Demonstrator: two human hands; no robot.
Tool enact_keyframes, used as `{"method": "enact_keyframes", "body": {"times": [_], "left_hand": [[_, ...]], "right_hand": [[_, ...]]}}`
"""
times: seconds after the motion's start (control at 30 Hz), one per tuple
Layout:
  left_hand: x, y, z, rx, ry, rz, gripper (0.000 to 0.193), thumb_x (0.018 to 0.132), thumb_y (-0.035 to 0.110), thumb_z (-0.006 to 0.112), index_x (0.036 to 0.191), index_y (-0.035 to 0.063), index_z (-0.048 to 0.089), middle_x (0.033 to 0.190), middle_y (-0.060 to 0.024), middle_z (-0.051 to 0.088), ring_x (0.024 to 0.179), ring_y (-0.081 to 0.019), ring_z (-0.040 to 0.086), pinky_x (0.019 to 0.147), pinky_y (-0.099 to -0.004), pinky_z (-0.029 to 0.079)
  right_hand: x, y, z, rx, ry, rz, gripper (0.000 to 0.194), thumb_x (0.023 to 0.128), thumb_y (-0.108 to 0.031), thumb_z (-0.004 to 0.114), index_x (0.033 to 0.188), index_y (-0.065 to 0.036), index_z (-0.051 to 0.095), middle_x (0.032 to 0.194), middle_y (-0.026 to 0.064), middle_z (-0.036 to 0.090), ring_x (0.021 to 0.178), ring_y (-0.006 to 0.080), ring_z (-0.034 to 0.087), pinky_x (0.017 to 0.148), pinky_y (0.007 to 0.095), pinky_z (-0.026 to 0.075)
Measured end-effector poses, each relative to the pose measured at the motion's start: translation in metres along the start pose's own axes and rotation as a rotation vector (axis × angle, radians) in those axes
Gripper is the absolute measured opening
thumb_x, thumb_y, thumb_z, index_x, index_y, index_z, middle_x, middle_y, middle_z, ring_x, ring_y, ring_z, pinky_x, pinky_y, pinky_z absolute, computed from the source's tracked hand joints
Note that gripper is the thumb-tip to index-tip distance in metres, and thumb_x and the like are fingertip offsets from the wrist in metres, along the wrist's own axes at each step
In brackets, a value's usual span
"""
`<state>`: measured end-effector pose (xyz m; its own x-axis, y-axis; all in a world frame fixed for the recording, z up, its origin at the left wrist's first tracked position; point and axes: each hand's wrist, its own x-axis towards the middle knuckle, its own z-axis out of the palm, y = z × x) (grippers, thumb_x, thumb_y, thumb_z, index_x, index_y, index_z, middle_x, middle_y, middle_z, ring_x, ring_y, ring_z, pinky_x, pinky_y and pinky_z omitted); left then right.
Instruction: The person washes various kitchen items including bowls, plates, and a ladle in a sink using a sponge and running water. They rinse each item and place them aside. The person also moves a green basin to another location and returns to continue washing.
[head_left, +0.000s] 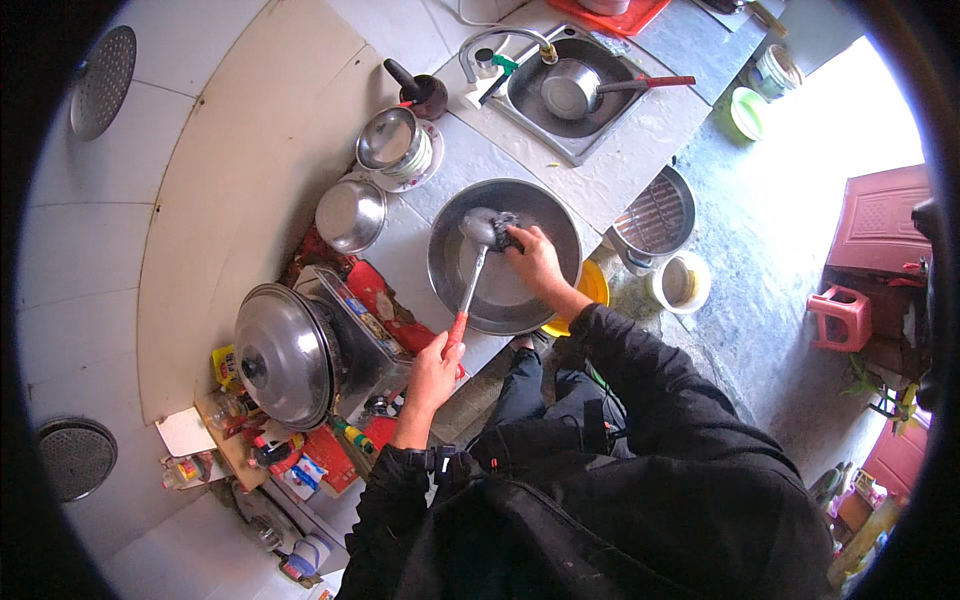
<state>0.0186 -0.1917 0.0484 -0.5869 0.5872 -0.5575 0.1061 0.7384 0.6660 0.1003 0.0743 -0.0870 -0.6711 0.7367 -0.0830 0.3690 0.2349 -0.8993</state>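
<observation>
My left hand (433, 373) grips the red handle of a metal ladle (475, 276). The ladle's bowl hangs over a wide dark metal basin (442, 289) on the counter. In my right hand (537, 262) is a dark scouring pad (504, 229), pressed against the side of the ladle's bowl. Some light-coloured liquid seems to lie in the bottom of the basin. Part of the pad is hidden by my fingers.
Behind the basin is a sink (517, 94) holding a saucepan (571, 90) with a red handle. Steel bowls (351, 216) stand left of the basin, near a lidded pot (283, 356) on the stove. A large pot (686, 196) and a white bucket (699, 279) sit on the floor at right.
</observation>
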Motion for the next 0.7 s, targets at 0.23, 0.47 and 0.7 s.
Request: {"method": "enact_keyframes", "body": {"times": [0.23, 0.47, 0.7], "left_hand": [[0.0, 0.033, 0.008, -0.137, -0.097, -0.123, 0.03, 0.107, 0.027, 0.062, 0.123, 0.003, 0.067, 0.067, -0.0058, 0.061, 0.051, -0.0156, 0.059, 0.047, -0.0357, 0.047], [-0.004, 0.048, 0.011, -0.115, -0.094, -0.16, 0.031, 0.108, 0.026, 0.061, 0.133, 0.008, 0.067, 0.066, -0.0007, 0.058, 0.048, -0.0103, 0.053, 0.042, -0.0308, 0.042], [-0.006, 0.036, 0.017, -0.156, -0.08, -0.08, 0.024, 0.109, 0.027, 0.06, 0.12, 0.007, 0.066, 0.066, -0.0008, 0.057, 0.047, -0.0098, 0.052, 0.04, -0.0301, 0.041]], "right_hand": [[-0.043, -0.058, 0.0, 0.055, -0.111, -0.227, 0.032, 0.089, -0.005, 0.071, 0.12, -0.008, 0.077, 0.105, 0.0173, 0.064, 0.098, 0.0373, 0.068, 0.087, 0.0435, 0.057], [-0.079, -0.078, -0.008, -0.187, -0.173, -0.34, 0.015, 0.087, -0.017, 0.069, 0.101, -0.015, 0.074, 0.096, 0.0122, 0.062, 0.095, 0.0341, 0.066, 0.082, 0.0477, 0.055], [0.001, -0.042, -0.008, -0.416, 0.018, -0.255, 0.02, 0.093, -0.019, 0.067, 0.108, -0.017, 0.08, 0.091, 0.0104, 0.064, 0.095, 0.034, 0.066, 0.083, 0.0467, 0.055]]}}
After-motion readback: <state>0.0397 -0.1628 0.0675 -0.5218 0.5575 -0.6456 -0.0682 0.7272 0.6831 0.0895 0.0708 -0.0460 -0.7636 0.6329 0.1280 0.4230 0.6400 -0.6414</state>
